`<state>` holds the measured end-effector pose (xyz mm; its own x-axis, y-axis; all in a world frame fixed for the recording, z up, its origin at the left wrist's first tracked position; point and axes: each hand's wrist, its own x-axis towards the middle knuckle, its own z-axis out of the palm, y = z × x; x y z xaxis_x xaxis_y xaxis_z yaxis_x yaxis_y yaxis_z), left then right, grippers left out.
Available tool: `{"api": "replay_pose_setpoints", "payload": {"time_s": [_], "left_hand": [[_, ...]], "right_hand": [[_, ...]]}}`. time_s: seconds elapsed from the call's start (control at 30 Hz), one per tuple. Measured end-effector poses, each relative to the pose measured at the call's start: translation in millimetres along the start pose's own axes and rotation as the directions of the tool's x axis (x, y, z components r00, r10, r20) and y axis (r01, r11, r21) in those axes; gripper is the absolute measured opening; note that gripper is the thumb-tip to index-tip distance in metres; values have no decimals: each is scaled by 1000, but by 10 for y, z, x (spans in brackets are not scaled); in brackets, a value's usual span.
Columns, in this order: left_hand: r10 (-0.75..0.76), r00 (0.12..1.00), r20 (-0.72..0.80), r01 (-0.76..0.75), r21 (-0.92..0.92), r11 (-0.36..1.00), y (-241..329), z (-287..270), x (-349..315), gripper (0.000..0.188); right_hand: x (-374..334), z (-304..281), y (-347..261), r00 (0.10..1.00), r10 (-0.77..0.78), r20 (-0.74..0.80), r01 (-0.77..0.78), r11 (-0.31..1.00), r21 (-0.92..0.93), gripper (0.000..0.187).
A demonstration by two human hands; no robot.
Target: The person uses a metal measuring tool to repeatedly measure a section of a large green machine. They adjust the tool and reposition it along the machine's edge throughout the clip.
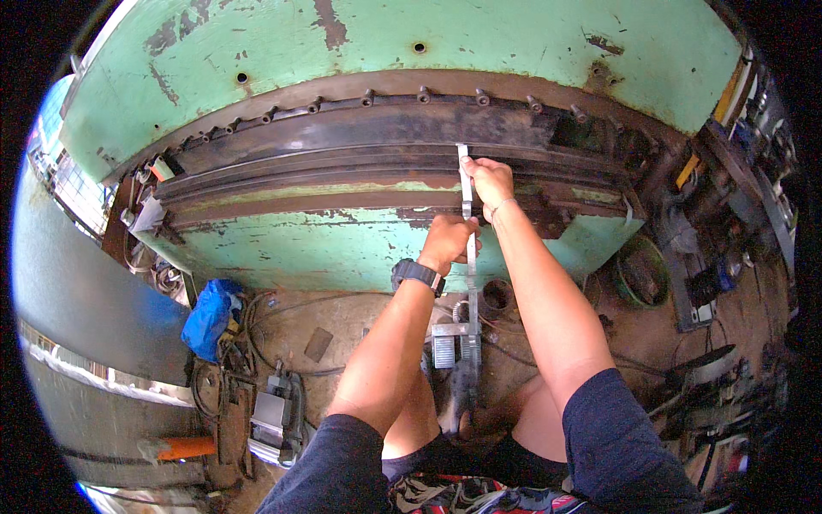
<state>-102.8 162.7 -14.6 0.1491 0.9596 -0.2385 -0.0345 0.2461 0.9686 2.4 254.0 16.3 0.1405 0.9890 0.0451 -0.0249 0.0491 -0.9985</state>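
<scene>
A long, narrow metal strip (466,190) runs from the bending machine's long slot back toward my body, with small steps or bends along it. My right hand (491,182) pinches the strip near its far end, close to the dark upper die (342,133). Nearer to me, my left hand (449,242) is closed around the same strip, in front of the green lower bed (342,244). The strip's far tip lies at the die's lower edge; whether it reaches inside the gap I cannot tell. A dark watch (417,276) is on my left wrist.
The machine's green upper beam (505,43) spans the far side, with bolts along its lower edge. A foot pedal (443,349) sits on the floor below the strip. A blue bag (211,319) and cables lie left; a round bin (640,272) stands right. Large metal sheets (94,274) stand far left.
</scene>
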Motion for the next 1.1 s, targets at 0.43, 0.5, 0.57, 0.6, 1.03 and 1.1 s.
{"api": "replay_pose_setpoints", "payload": {"time_s": [0.43,0.5,0.57,0.6,1.03,1.1], "left_hand": [[67,996,66,-56,-161,985,286,89,-308,30],[105,994,7,-103,-122,987,229,132,-275,30],[118,990,80,-109,-115,987,185,164,-231,28],[113,989,94,-101,-123,987,158,206,-213,28],[199,965,172,-185,-90,979,78,936,24,22],[200,951,237,-169,-142,975,32,1172,71,20]], "right_hand": [[70,-63,-137,1000,1,2,-1,999,48,24],[57,-47,-183,999,26,46,-30,996,86,25],[-3,-122,-187,996,35,83,-48,986,161,25],[-17,-193,-178,993,18,113,-36,986,163,26],[148,-824,-188,887,-90,-452,-31,967,-253,32],[275,-1150,-146,875,-85,-477,-51,963,-265,34]]}}
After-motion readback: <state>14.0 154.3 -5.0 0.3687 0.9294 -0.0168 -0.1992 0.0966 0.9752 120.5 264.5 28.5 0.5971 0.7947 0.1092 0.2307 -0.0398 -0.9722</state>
